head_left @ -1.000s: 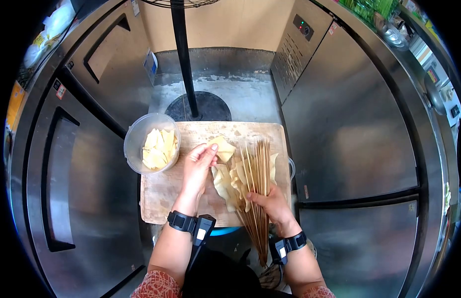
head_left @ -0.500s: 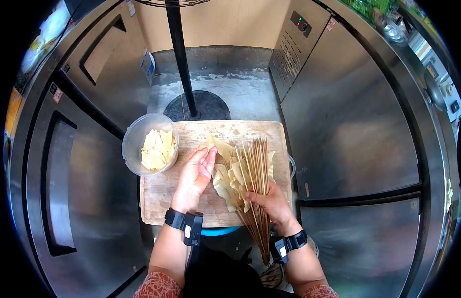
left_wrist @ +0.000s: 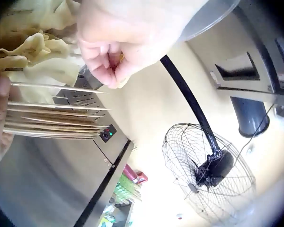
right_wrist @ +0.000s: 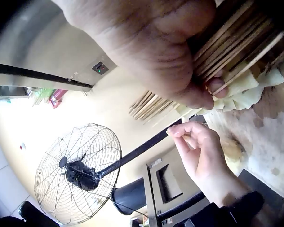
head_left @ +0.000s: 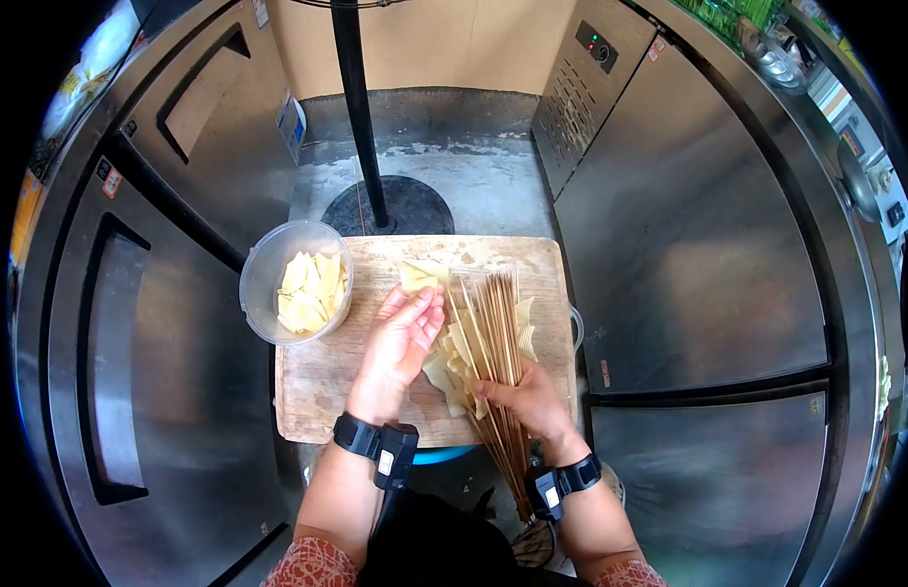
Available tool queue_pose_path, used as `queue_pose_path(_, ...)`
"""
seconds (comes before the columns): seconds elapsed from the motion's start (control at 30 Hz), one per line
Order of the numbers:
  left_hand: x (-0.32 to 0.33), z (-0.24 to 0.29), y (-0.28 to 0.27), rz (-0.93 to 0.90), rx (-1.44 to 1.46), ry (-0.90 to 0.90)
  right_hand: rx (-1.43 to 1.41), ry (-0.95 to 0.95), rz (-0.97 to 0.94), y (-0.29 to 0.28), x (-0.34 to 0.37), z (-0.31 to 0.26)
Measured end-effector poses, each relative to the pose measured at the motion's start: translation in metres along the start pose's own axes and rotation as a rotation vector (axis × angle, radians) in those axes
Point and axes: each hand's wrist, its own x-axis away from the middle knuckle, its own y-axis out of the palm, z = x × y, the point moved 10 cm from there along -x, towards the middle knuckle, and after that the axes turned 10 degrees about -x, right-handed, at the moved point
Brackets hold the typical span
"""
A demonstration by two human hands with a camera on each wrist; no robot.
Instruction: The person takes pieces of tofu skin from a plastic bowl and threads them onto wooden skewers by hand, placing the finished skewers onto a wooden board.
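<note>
Wooden skewers (head_left: pixel 501 323) in curled right hand (head_left: pixel 534 399), yellow slice (head_left: pixel 421 275) in fingertip grip of left hand (head_left: pixel 401 339)

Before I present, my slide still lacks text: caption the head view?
Left fingers pinch a pale yellow slice; right fingers grip a stick bundle above a wooden board.

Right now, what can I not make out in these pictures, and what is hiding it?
Head view: the bottom of the clear, round plastic tub, covered by pale yellow flat slices.
Head view: most fingertips of the right hand, behind the bundled thin brown wooden skewers.
Head view: the full shape of the bright blue curved object, hidden by the rectangular wooden board.
</note>
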Motion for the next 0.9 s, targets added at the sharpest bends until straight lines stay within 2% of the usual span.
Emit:
queue_pose_path(0.13, 0.008, 0.011, 0.016, 0.047, -0.183, 0.063, 0.011, -0.032, -0.009, 0.001, -0.001, -0.002)
queue_pose_path(0.33, 0.004, 0.007, 0.009, 0.073, -0.224, 0.095, 0.023, -0.016, -0.011, 0.002, 0.0, -0.001)
queue_pose_path(0.53, 0.008, 0.006, 0.024, -0.008, -0.232, 0.081, 0.012, -0.009, 0.0, 0.004, -0.001, -0.001)
queue_pose_path(0.9, 0.019, -0.005, 0.038, -0.049, -0.281, 0.132, -0.041, -0.044, 0.047, 0.001, -0.004, -0.007)
